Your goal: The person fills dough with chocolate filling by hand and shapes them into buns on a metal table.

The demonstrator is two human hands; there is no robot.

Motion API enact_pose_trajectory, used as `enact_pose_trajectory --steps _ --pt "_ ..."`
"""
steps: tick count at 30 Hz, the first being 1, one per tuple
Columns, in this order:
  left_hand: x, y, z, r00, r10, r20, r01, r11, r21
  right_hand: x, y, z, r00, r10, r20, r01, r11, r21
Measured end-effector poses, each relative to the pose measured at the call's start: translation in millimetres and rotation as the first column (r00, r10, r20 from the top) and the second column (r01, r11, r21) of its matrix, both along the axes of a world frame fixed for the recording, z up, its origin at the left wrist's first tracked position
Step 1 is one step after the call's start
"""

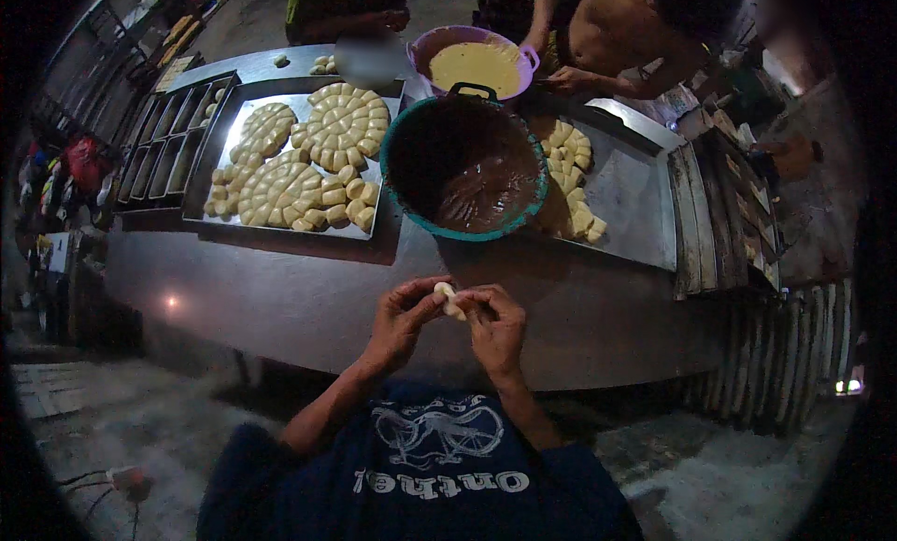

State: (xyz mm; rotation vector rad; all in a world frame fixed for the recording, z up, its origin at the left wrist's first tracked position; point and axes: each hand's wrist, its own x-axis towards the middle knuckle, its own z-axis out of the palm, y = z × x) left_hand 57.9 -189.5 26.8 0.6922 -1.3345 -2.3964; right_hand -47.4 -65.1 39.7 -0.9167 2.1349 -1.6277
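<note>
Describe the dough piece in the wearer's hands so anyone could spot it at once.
Find the big table with the round teal tub of brown paste. Just below the tub in view, the left hand and right hand nearly meet, with a small, pale dough piece between them. Unlike the clustered pieces on the metal trays, it is single and held by hand.

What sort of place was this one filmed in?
Probably a small bakery or dough workshop. A metal tray holds many pale pieces that look like dough, long narrow tins stand to its left, and a green tub beside it holds a dark brown mixture.
</note>
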Motion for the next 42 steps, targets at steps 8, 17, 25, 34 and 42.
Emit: enact_pose_trajectory --steps 8,17,25,34,42 --pt "10.4 -2.4 -9.0 0.998 -0.009 0.069 -0.006 0.978 0.207 12.2 -3.8 -3.2 0.809 0.104 -0.578 -0.139 0.99 -0.015" --pt "45.1 -12.4 1.5 0.999 -0.046 0.021 0.047 0.997 -0.057 35.6 -19.1 7.9 0.967 0.055 -0.249 -0.039 0.997 0.07" --pt "62.4 -23.1 -0.2 0.995 0.074 0.06 -0.056 0.964 -0.258 43.0 -38.8 -9.2 0.99 0.129 0.058 -0.132 0.99 0.051" --pt "77.1 -27.6 -28.6 0.965 0.227 0.133 -0.177 0.933 -0.313 54.0 -51.9 -49.8 0.89 0.106 0.444 -0.161 0.983 0.088" --pt "100.1 -40.1 -28.1 0.987 0.159 -0.028 -0.159 0.987 -0.005 51.2 -70.3 -40.0 0.525 0.218 0.823 -0.417 0.908 0.026"
